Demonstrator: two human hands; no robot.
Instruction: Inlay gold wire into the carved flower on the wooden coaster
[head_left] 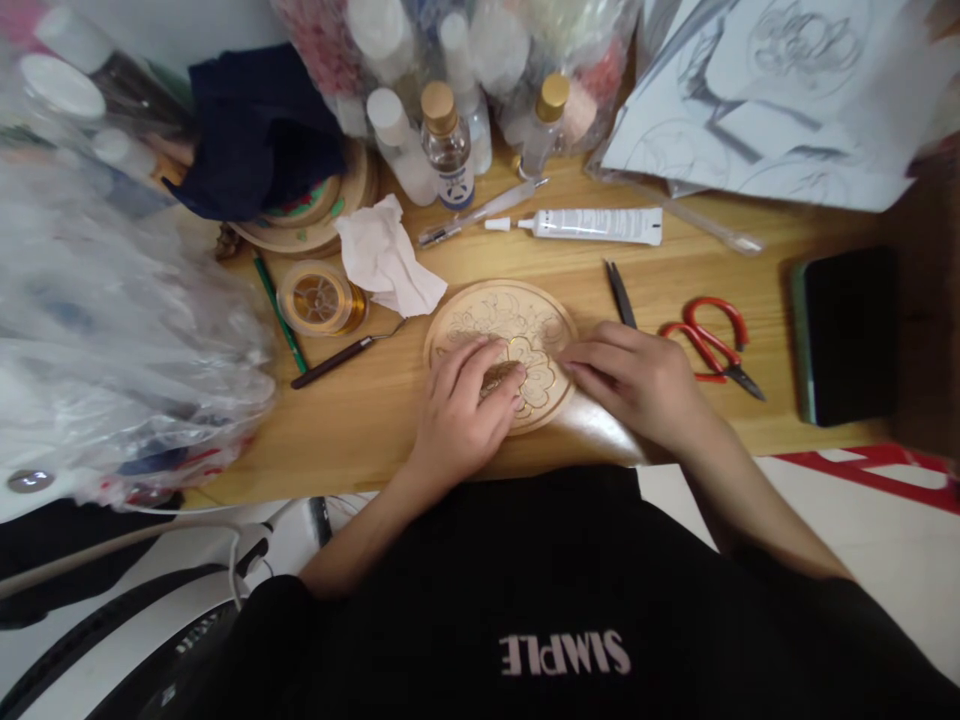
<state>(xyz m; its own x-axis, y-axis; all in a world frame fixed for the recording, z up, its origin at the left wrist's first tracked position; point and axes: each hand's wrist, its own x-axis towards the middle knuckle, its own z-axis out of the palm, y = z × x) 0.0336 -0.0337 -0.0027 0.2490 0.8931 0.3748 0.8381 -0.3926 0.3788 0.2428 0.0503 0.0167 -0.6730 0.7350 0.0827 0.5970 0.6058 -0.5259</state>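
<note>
A round wooden disc lies on the table, drawn with a flower pattern. Gold wire follows part of the flower outline. My left hand rests on the disc's left side, fingers stretched out and thumb apart, covering part of the drawing. At the disc's right edge, my right hand has thumb and fingers pinched together; what is between them is too small to make out. Black tweezers lie just beyond my right hand, and red-handled cutters are to its right.
A wire spool, a dark-handled hooked tool, a green pencil and a crumpled tissue lie at left. Behind are a white glue tube, a craft knife and bottles. A phone lies far right.
</note>
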